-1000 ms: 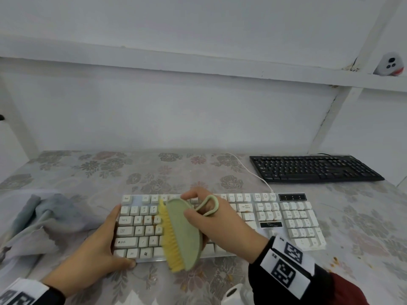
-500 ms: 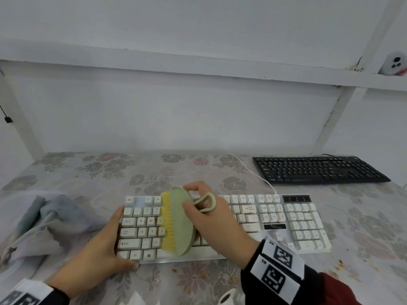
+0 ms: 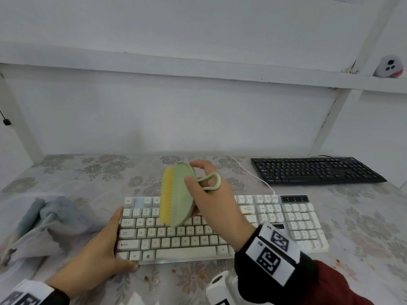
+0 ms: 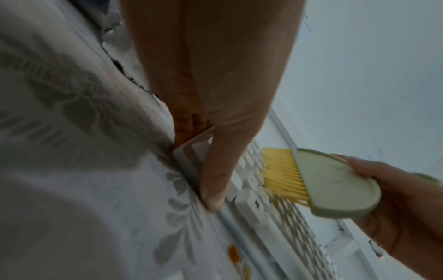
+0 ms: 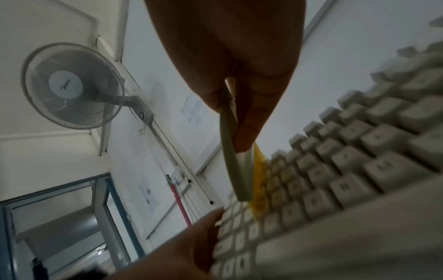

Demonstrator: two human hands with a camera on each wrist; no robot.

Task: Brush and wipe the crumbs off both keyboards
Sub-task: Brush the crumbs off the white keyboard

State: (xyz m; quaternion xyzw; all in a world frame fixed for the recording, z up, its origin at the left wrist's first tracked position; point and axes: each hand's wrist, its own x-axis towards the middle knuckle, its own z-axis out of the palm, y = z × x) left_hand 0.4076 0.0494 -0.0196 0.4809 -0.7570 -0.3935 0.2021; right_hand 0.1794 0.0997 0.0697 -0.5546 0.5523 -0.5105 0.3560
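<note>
Over white keyboard [image 3: 187,252], upper rows: brush [image 3: 182,201] gripped in right hand [image 3: 218,208].

The head camera is looking forward and down over the white keyboard [image 3: 176,238], sitting lower centre. Each wrist camera is looking from very close along its hand, left hand [image 4: 215,75] and right hand [image 5: 227,47] filling the upper frame. All three are sharing the keyboard's left end and the brush [image 3: 181,199].
</note>
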